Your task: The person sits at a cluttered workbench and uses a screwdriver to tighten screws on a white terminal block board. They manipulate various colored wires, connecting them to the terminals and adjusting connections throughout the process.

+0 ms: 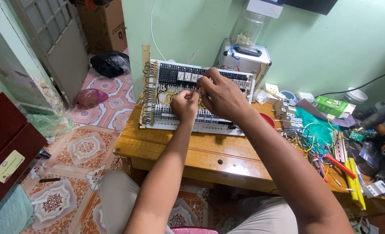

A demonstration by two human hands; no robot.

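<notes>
While both arms reach out over the wooden table (192, 156), the hands meet right at the middle of the white panel (166, 121), which leans back against the green wall (188, 26) with its foot on the tabletop. The left hand (184, 105) is curled into a loose fist, fingers tucked in against the panel's yellow wires (165, 96); whether it pinches one of them cannot be told from here. The right hand (220, 95) sits just beside it, touching it, fingers bent and closed round something small with a speck of red (202, 89) showing at the fingertips; what that is stays too small to tell. Across the panel's top runs a black row of parts (171, 71), and down its left edge a column of looped wires (148, 93). Behind the panel stands a white box (244, 58) with a clear jar (247, 29) on top. Off to the right the table is crowded: a tangle of coloured wires (307, 143), a red-handled tool (339, 165), yellow strips (355, 182), a green carton (331, 106). Down on the patterned floor (86, 147) to the left lie a black bag (111, 63) and a pink bag (90, 98), with a cardboard box (103, 24) beyond them.
</notes>
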